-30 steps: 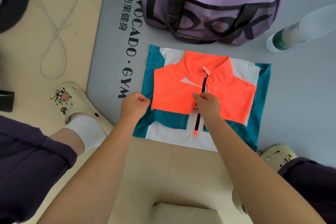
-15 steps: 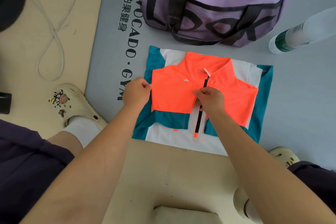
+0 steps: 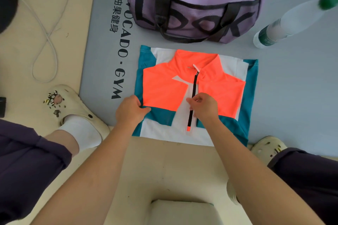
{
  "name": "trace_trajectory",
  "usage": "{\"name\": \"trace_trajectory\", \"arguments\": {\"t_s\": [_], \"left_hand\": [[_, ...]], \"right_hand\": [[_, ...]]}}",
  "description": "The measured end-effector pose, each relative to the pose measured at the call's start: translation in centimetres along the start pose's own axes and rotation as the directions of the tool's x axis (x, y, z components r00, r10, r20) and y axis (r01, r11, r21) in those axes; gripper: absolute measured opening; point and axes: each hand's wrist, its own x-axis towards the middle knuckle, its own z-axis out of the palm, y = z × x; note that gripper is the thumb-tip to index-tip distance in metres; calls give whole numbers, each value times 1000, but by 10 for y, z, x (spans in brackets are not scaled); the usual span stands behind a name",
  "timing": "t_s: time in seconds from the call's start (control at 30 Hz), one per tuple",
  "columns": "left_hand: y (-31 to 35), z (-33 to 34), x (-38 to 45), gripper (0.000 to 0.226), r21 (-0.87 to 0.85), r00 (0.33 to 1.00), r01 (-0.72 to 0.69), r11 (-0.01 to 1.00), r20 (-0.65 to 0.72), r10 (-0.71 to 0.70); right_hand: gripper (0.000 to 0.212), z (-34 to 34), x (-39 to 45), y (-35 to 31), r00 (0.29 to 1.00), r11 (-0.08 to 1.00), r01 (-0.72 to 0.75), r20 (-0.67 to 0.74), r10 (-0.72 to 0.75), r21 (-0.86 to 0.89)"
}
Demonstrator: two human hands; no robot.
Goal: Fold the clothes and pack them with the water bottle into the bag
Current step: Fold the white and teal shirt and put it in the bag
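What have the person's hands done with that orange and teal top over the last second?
The left hand went from a closed fist at the left edge of the top to pinching its orange fold at the lower left corner. The right hand kept its grip at the zipper, shifting little. The top still lies flat on the mat; the bag and bottle stayed put.

A smooth beige floor (image 3: 164,166) carries a grey rubber gym mat (image 3: 292,87) with black printed letters. A thin white cable (image 3: 45,33) loops on the floor at left.
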Motion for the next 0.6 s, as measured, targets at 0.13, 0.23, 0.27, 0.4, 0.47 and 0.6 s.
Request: {"name": "trace_trajectory", "arguments": {"t_s": [0.13, 0.23, 0.27, 0.4, 0.47, 0.6], "left_hand": [[47, 18, -16, 35, 83, 896, -366, 927, -238, 375], [88, 46, -27, 32, 247, 791, -577, 778, -69, 608], [96, 56, -29, 43, 300, 802, -570, 765, 4, 597], [105, 79, -23, 75, 379, 868, -495, 782, 172, 466], [106, 78, -16, 75, 378, 866, -500, 779, 197, 460], [113, 68, -16, 70, 297, 881, -473, 829, 173, 441]], "right_hand": [[22, -51, -3, 23, 954, 1000, -1, -299, 9, 28], [30, -93, -7, 60, 897, 996, -88, -432, 92, 30], [35, -104, -8, 73, 896, 989, -144, -420, 142, 28], [56, -121, -17, 114, 932, 944, -324, -191, 308, -58], [58, -120, -22, 126, 940, 940, -332, -115, 322, -79], [63, -112, -29, 136, 913, 928, -358, -246, 326, -99]]}}
